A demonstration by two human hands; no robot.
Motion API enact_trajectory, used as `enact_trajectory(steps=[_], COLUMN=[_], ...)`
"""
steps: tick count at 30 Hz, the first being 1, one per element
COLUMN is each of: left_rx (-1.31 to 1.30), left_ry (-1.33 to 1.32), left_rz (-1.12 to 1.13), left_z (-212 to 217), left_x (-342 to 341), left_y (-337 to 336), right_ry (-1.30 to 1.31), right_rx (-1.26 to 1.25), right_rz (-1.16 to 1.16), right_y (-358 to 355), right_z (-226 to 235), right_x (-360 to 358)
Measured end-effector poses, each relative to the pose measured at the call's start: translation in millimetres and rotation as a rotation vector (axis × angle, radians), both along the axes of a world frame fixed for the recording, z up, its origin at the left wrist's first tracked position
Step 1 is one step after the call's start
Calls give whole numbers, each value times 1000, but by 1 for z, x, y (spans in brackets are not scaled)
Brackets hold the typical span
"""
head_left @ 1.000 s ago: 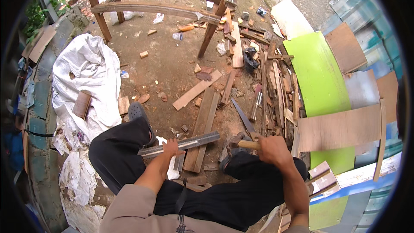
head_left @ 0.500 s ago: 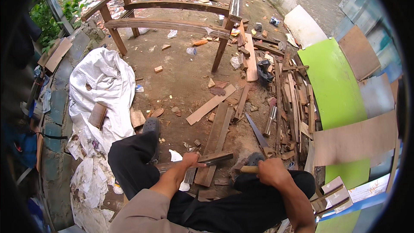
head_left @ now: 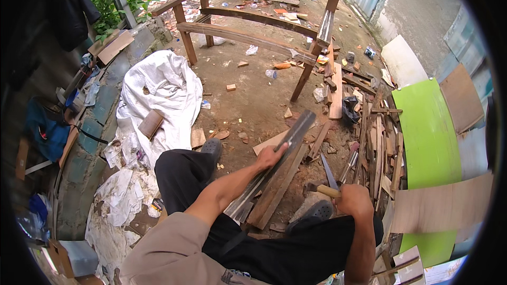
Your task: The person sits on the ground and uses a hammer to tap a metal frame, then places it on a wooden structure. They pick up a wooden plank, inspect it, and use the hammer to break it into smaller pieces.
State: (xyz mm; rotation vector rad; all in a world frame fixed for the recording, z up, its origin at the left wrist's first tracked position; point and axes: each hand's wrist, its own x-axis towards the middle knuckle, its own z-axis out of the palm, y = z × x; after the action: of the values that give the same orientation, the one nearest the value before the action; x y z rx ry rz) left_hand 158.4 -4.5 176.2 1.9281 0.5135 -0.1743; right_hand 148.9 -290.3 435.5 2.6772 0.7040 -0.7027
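My left hand (head_left: 270, 157) is wrapped round a long dark wooden board (head_left: 298, 129), which slants up and away from my lap. My right hand (head_left: 354, 200) grips a hammer (head_left: 329, 191) by its light wooden handle, close to my right knee. The hammer's head, partly seen against the ground, points left toward the board. Under and beside the held board lies a thicker brown plank (head_left: 277, 192) on the dirt. A handsaw (head_left: 329, 172) rests on the ground just beyond the hammer.
A wooden frame with legs (head_left: 253, 37) stands ahead. Offcuts and strips of wood (head_left: 377, 148) are heaped on the right, beside a green panel (head_left: 428, 132). A white sack (head_left: 158, 84) lies at left with a brown block (head_left: 151, 124) on it. Chisel-like tools (head_left: 348, 167) lie near the saw.
The board in my left hand has swung from lying crosswise to pointing away from me, its far end raised. My right hand still holds the hammer. The view has shifted left.
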Motion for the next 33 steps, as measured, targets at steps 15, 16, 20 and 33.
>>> enact_trajectory(steps=[15, 16, 20, 33], left_rx=[-191, -185, -365, -649], left_ry=[-420, -472, -529, -515], left_rz=[871, 917, 1032, 1209], left_z=[152, 152, 187, 160], left_x=[13, 9, -20, -46], left_y=[192, 200, 178, 210], right_ry=[61, 34, 52, 148], right_rx=[-24, -43, -270, -343], right_rz=[162, 210, 327, 188], right_y=[42, 40, 43, 46], right_z=[-6, -7, -23, -141], right_x=[12, 16, 45, 96])
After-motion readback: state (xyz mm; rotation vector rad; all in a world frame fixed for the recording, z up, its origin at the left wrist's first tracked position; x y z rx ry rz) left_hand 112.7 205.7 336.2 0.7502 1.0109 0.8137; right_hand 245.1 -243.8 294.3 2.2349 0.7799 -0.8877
